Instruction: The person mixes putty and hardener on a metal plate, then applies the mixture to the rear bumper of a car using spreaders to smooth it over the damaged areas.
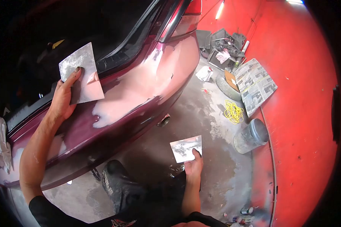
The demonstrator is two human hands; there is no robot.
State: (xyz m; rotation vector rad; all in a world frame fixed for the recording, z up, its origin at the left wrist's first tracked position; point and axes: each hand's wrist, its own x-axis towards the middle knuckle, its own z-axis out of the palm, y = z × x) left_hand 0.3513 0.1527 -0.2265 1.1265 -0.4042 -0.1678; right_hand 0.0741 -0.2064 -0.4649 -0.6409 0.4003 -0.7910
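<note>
In my left hand (63, 99) is a thin, flat, silvery-grey sheet (88, 64) with darker smears, my thumb lying across its face. It is raised over the rear of a maroon car. My right hand (194, 165) grips a smaller pale sheet (182, 148), also smeared grey, low over the floor beside the car. Its thumb presses on the lower right corner. Between and beyond my hands is the car's rear bumper (125, 120), with broad patches of smooth pinkish-white filler (119, 102) over the maroon paint.
The car's dark rear opening lies at the left, a tail light (191, 17) at the top. By the red wall (299, 94) are a metal bucket (254, 134), a yellow cord (233, 112), newspaper (255, 85) and a crate of dark parts (223, 53). Cans (247, 210) lie at the bottom right.
</note>
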